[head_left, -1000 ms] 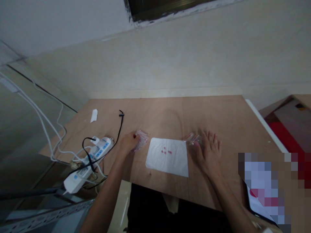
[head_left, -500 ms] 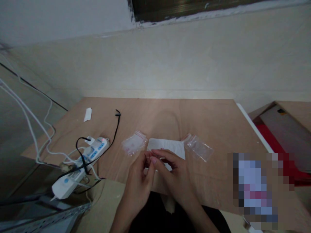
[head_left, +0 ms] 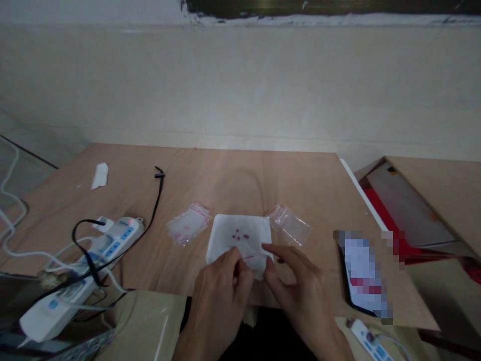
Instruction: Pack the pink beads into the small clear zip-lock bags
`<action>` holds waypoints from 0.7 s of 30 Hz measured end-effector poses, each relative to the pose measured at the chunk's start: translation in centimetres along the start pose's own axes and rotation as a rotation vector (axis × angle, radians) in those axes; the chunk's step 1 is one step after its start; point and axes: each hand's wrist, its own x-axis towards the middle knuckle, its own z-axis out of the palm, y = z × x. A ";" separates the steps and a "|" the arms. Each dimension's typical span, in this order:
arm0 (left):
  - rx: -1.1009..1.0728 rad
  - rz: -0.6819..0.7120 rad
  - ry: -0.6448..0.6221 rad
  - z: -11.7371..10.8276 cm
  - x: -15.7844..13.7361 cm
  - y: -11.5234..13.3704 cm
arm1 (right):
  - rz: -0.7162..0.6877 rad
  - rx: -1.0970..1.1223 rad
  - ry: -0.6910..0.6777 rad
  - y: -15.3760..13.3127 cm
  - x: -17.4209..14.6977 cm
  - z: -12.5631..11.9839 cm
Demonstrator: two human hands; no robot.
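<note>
A white square sheet with rounded corners (head_left: 221,235) lies on the table in front of me. Several small red beads or bits (head_left: 237,235) rest near its middle. My left hand (head_left: 223,291) is over its near left edge, fingers curled in a pinch; what is between them, if anything, is hidden. Close to those fingertips runs a short thin red line (head_left: 248,257), too small to identify. At the sheet's right edge, my right hand (head_left: 295,283) has its thumb and index finger apart, with nothing visible between them.
A zip bag with pinkish contents (head_left: 188,223) lies left of the sheet, and a clear zip bag (head_left: 295,224) right. The power strip (head_left: 108,250) with cables is at left. A pixelated phone (head_left: 363,276) lies right, above another power strip (head_left: 370,341). A white scrap (head_left: 99,176) sits far left.
My hands were together at the fingertips over the sheet; now they are apart, the right one moved rightward. The red bits now show. The view has shifted right.
</note>
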 end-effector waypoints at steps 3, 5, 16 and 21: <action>-0.099 0.017 -0.025 -0.6 0.4 0.7 | -0.050 0.232 -0.213 0.0 0.8 -0.9; -0.151 0.015 -0.050 -0.8 0.7 0.8 | -0.070 0.413 -0.348 0.5 1.2 -0.8; -0.406 -0.053 -0.075 -0.7 0.8 0.1 | 0.008 0.716 -0.339 2.5 2.3 0.6; -0.982 -0.301 0.176 1.2 3.1 -0.6 | -0.109 0.319 -0.447 0.6 5.6 -1.4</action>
